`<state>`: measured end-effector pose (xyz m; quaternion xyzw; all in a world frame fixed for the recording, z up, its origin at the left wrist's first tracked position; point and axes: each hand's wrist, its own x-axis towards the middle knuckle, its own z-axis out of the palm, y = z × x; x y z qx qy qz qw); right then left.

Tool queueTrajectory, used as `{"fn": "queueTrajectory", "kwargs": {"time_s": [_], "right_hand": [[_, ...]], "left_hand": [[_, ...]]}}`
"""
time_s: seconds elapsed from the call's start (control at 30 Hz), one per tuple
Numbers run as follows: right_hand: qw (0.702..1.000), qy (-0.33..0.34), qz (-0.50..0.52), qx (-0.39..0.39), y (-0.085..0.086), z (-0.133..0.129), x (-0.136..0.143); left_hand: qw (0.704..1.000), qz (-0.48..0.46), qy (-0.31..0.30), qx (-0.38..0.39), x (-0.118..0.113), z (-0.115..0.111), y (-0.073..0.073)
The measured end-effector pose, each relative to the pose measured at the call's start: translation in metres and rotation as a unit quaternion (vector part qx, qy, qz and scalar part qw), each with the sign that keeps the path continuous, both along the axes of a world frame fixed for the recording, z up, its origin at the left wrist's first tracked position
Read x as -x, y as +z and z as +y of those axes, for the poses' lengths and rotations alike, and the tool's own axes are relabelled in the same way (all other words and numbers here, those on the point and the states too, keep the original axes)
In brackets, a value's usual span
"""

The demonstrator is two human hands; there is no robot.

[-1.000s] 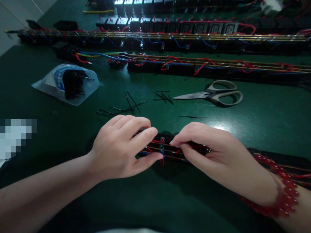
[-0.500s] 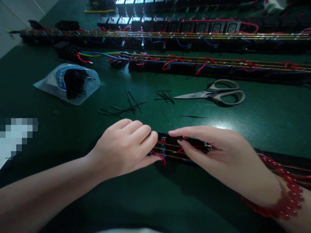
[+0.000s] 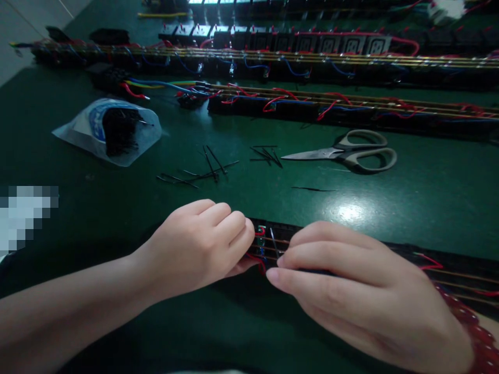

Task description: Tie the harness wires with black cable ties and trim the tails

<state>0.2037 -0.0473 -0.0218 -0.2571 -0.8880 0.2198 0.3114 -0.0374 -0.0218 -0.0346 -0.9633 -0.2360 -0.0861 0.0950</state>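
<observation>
As my L hand (image 3: 206, 239) is covering part of the wired strip (image 3: 284, 230), my R hand (image 3: 351, 285) is holding a black cable tie (image 3: 274, 241)

My R thumb + index are pinching the tie's near part, tips together on it. Its long axis is running away from me, leaning slightly L, across the copper-coloured rails (image 3: 463, 281), which are running L–R; can't tell if it's touching them. It's sitting just R of my L hand, w/ a red wire loop (image 3: 263, 267) btwn. My L fingers are folding over the strip, tips hidden, so can't tell what they're gripping. Farther off, a translucent plastic bag (image 3: 74, 131) is lying on its side, mouth facing R, w/ a bunch of black ties (image 3: 119, 132) inside. Loose ties (image 3: 210, 171) are lying btwn bag & scissors (image 3: 337, 152).
</observation>
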Motion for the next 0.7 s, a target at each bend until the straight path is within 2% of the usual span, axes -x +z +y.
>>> {"fn": "queueTrajectory", "kwargs": {"time_s": [0.23, 0.37, 0.47, 0.7], "right_hand": [[0.994, 0.04, 0.032, 0.095, 0.0037, 0.0041, -0.0025], [0.983, 0.044, 0.071, 0.163, 0.0008, 0.0071, -0.0015], [0.979, 0.042, 0.086, 0.178, -0.0009, 0.0078, -0.0006], [0.972, 0.03, 0.095, 0.212, 0.0035, 0.0065, 0.0016]], "left_hand": [[0.997, 0.001, 0.024, 0.079, -0.0009, 0.0017, 0.0054], [0.983, -0.001, 0.058, 0.177, -0.0001, 0.0037, 0.0061], [0.967, -0.023, 0.092, 0.235, 0.0016, 0.0032, 0.0056], [0.963, -0.034, 0.087, 0.254, 0.0058, 0.0032, 0.003]]}}
